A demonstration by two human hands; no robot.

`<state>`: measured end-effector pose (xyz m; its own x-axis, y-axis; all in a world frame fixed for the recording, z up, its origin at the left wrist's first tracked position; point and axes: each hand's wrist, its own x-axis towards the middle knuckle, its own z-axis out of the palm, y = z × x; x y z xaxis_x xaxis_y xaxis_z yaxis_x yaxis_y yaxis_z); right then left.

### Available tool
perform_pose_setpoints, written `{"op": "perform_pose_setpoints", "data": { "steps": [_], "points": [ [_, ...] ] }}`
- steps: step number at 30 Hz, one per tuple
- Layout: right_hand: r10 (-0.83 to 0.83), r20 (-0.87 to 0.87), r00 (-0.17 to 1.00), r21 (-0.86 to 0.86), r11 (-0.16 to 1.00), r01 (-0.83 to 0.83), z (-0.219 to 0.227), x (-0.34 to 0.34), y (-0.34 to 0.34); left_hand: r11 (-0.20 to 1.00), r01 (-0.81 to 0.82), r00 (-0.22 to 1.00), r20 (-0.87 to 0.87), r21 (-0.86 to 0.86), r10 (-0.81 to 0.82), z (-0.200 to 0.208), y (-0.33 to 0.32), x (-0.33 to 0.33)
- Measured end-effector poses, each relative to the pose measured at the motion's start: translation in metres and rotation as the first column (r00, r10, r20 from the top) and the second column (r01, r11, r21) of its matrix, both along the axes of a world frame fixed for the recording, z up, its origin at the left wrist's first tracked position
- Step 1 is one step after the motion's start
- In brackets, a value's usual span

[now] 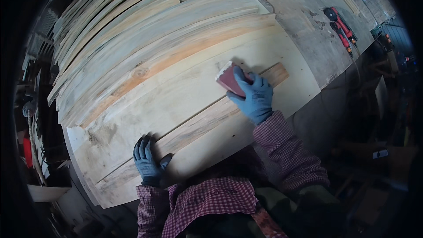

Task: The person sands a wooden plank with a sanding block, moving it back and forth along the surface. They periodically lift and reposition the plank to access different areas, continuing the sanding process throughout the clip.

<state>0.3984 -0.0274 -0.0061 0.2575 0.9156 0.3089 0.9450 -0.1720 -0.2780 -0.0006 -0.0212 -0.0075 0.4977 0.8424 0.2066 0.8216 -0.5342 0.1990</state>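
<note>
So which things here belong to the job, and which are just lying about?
In use:
- left hand, on the narrow board
- right hand, gripping a maroon block
- pale panel underneath

Apparently lying about:
- two red-and-black tools
- other boards

A narrow wooden board point(200, 124), light brown with darker streaks, lies flat and diagonal across the pale tabletop point(295, 68), its right end browner, as a maroon block point(229, 82) with a ragged whitish edge is held tilted near its far side.
</note>
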Motion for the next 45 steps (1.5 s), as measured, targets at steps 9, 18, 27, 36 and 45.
{"op": "perform_pose_setpoints", "data": {
  "steps": [9, 18, 27, 36, 45],
  "points": [
    [-0.432, 0.147, 0.89, -0.05, 0.895, 0.443, -0.019, 0.06, -0.017, 1.0, 0.013, 1.0, 0.008, 0.022, -0.014, -0.007, 0.003, 0.007],
    [0.226, 0.007, 0.974, 0.08, 0.971, -0.226, 0.009, -0.052, -0.034, 1.0, 0.027, 0.999, -0.023, -0.012, -0.028, -0.011, 0.003, -0.006],
    [-0.664, 0.143, 0.734, -0.122, 0.724, 0.679, -0.014, 0.145, -0.006, 0.999, 0.036, 0.999, 0.006, -0.004, -0.036, -0.009, 0.004, 0.001],
    [0.204, 0.024, 0.979, 0.1, 0.974, -0.205, -0.003, -0.113, -0.048, 0.999, 0.05, 0.999, -0.018, -0.002, -0.05, -0.013, 0.005, -0.005],
    [-0.533, 0.136, 0.835, -0.133, 0.826, 0.548, -0.017, 0.154, -0.035, 1.0, 0.028, 0.999, 0.025, 0.0, -0.028, -0.007, 0.002, -0.002]
  ]
}}
